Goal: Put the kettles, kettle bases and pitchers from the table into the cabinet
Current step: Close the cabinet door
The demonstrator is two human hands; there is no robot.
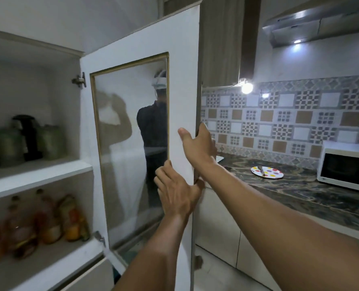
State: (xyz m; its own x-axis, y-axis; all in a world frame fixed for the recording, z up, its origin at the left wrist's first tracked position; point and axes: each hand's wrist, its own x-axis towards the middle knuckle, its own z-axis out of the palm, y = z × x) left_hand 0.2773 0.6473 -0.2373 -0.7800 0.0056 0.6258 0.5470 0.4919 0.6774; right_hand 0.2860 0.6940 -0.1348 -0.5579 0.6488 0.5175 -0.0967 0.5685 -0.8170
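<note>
Cabinet (35, 169), door open: upper shelf holds a black kettle (28, 137) between two blurred metal vessels; bottles (48, 219) stand on the shelf below. Left hand (177, 192) grips the door (145, 49) edge low down. Right hand (197, 143) grips the same edge higher up. Counter (300, 185) at right carries a plate (266, 172) and a microwave (346, 164).

Two hands — left hand (175, 192), right hand (197, 143) — and one cabinet door (182, 85). One plate (267, 172), one microwave (345, 163) — the blurred shelf items defy counting.
</note>
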